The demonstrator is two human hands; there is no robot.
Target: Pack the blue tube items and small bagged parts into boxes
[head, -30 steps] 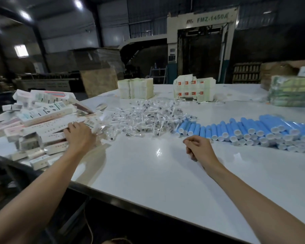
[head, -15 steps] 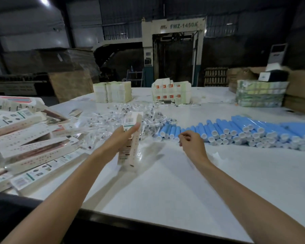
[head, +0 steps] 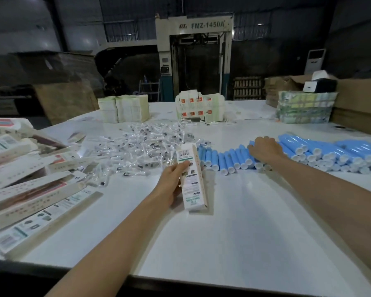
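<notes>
My left hand (head: 173, 183) grips a long white printed box (head: 191, 179), held upright over the white table (head: 234, 232) with its barcode end up. To the right, my right hand (head: 263, 148) rests palm down on a row of blue tubes (head: 229, 160) with white caps; its fingertips are hidden among them. A larger heap of blue tubes (head: 334, 153) stretches on to the right. Small clear bagged parts (head: 137, 146) lie scattered in a pile behind the box.
Flat and folded long boxes (head: 30, 189) are heaped at the table's left edge. At the back stand stacks of pale cartons (head: 124, 108), white boxes with red marks (head: 199, 108) and wrapped bundles (head: 304, 108). Brown cardboard (head: 360, 103) sits far right.
My left hand took a box from the left pile and carried it to the middle. My right hand reached forward from the bare table onto the blue tubes.
</notes>
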